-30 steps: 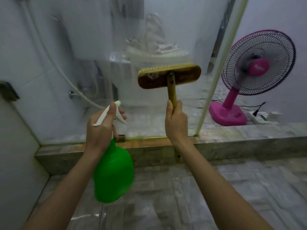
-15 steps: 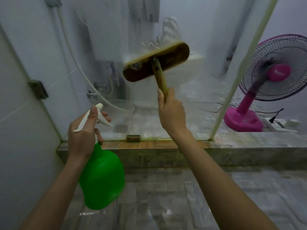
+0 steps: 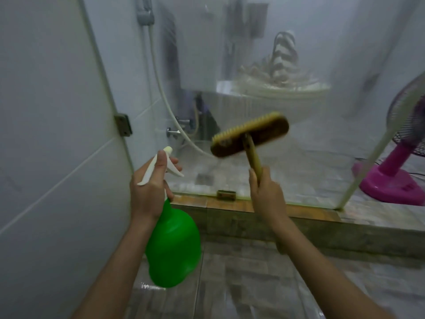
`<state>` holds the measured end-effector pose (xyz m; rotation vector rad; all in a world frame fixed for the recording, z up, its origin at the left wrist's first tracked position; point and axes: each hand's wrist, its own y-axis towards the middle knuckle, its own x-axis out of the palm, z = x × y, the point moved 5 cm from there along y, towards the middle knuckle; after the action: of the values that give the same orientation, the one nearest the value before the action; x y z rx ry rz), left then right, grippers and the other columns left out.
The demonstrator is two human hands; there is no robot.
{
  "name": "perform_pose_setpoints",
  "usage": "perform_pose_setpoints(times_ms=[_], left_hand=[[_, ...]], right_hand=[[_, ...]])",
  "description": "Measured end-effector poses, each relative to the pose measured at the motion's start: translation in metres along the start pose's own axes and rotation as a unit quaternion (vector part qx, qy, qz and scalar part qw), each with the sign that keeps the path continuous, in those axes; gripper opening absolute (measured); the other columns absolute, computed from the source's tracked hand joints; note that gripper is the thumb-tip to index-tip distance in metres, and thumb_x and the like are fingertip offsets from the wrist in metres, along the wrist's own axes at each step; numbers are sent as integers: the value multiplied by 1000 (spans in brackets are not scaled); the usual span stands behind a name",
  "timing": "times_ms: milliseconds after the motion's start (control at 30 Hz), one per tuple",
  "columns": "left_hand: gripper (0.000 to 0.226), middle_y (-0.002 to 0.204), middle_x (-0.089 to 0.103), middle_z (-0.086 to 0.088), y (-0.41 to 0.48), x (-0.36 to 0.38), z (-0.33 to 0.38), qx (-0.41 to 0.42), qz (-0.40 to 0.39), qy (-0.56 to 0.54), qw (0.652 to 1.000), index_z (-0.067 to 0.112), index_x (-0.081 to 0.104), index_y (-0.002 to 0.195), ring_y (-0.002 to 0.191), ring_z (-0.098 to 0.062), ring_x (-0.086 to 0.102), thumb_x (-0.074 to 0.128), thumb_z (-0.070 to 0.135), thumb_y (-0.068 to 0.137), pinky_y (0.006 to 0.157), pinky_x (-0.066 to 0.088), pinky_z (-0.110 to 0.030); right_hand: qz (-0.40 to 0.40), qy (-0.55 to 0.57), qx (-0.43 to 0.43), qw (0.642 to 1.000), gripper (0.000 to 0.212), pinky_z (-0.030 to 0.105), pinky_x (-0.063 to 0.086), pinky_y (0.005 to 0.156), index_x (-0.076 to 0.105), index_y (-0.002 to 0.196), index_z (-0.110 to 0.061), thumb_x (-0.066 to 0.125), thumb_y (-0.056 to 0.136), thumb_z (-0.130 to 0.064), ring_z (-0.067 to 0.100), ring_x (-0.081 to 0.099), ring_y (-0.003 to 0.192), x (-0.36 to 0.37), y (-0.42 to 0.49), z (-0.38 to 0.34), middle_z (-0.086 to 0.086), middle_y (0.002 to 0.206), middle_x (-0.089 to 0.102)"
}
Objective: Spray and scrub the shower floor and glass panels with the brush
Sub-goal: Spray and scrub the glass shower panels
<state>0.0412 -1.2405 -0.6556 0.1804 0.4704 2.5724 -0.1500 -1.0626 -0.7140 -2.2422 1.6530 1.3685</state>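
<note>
The right hand [image 3: 268, 194] is curled round the wooden handle of the scrub brush [image 3: 250, 134], whose head tilts against the cloudy glass panel [image 3: 299, 65] above the tiled sill [image 3: 230, 204]. The left hand [image 3: 149, 192] grips the green spray bottle [image 3: 173, 247] by its white trigger neck, near the panel's left edge. A pink fan [image 3: 397, 171] stands beyond the glass's right edge.

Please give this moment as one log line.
left hand: holds spray bottle | right hand: grips brush handle | brush head: tilted, in front of glass panel

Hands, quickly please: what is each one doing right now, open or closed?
Left hand: closed, holding the green spray bottle by its white trigger head.
Right hand: closed, holding the brush by its handle.
</note>
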Motion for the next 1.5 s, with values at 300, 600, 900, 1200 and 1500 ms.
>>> perform_pose_setpoints(times_ms=[300,600,900,1200,1500], left_hand=[[40,85,77,-1,0,-22,-18,-18,13,1,1000,25,74,92,59,-45,61,46,53,95,43,48,-28],[43,85,77,-1,3,-44,-27,-20,30,19,999,24,73,85,37,-16,49,44,53,96,42,45,-25],[38,87,78,5,-1,-73,-46,-20,60,62,996,34,73,89,40,-22,51,43,54,98,52,46,-31],[40,92,78,5,-13,-94,-72,-44,75,92,992,51,75,82,59,-25,58,41,69,92,67,53,-46],[46,95,77,2,-20,-106,-80,-64,90,68,992,21,76,106,40,-16,52,43,53,97,40,43,-24]], right_hand=[[55,54,-107,991,31,31,40,45,49,101,-13,35,103,-40,17,51,51,-22,70,-112,-3,65,50],[-131,-118,-18,984,23,20,27,40,34,97,-21,33,102,-44,9,43,45,55,-10,-34,-4,67,51],[-130,-225,-21,965,25,24,27,39,35,99,-22,35,102,-47,10,42,45,42,-4,-32,-8,64,45],[-182,-235,-169,940,36,28,39,45,43,110,-17,30,102,-50,19,48,49,121,22,-109,-3,67,49],[-221,-296,-118,922,36,26,33,44,43,112,-15,34,101,-48,18,48,52,125,-1,-76,-1,75,56]])
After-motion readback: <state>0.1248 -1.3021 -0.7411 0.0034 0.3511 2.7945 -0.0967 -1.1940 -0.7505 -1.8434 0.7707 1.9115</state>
